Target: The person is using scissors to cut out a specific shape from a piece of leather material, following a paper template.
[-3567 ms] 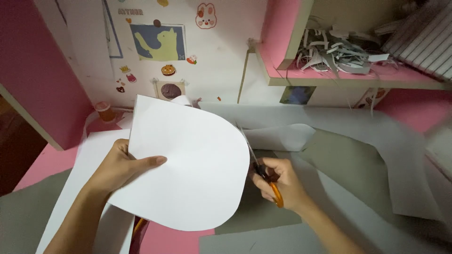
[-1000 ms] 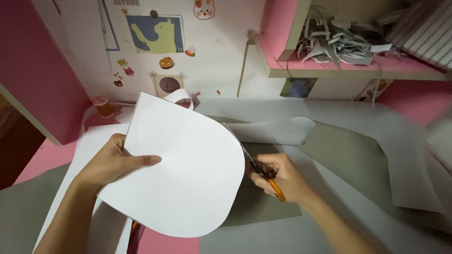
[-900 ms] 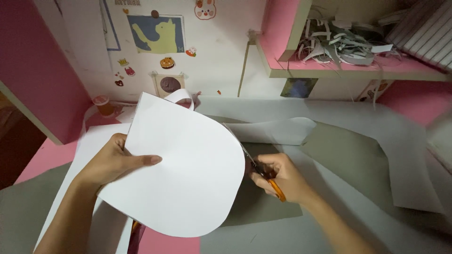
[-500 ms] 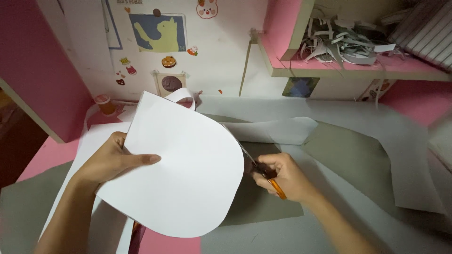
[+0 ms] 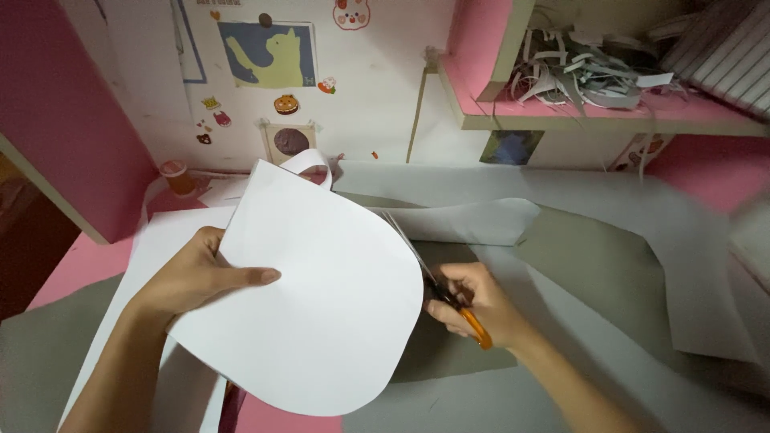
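Between my hands sits the paper point(image 5: 321, 297): left hand point(image 5: 196, 277) pinches its nine o'clock edge, right hand point(image 5: 481, 305) grips scissors point(image 5: 449, 301) at three o'clock, blades pointing toward eleven along the curved edge.

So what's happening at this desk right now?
A person is cutting paper. The left hand holds up a white sheet with a rounded edge, while the right hand works orange-handled scissors along its right side. Grey and white paper offcuts lie across the pink desk.
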